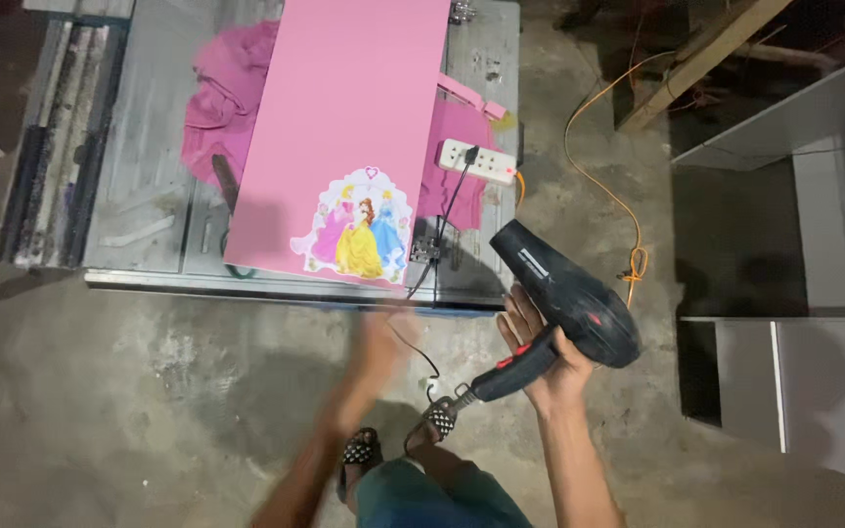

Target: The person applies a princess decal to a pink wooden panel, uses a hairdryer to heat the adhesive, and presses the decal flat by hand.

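Observation:
My right hand [548, 360] grips the handle of a black hair dryer [567, 293], held over the concrete floor just in front of the workbench, nozzle pointing up-left toward the bench. Its black cord runs to a white power strip [479, 161] on the bench. My left hand [376, 344] is blurred in motion, fingers apart and holding nothing, just below the bench's front edge. A long pink panel [344, 127] lies on the grey workbench [149, 196], with a sticker of three cartoon princesses [359, 235] at its near end.
A pink cloth [222, 98] lies under the panel. An orange cable [599, 186] snakes over the floor at the right. White cabinet boards [823, 225] stand at the right. A timber beam [696, 59] leans at the top right. My sandalled feet [393, 445] are below.

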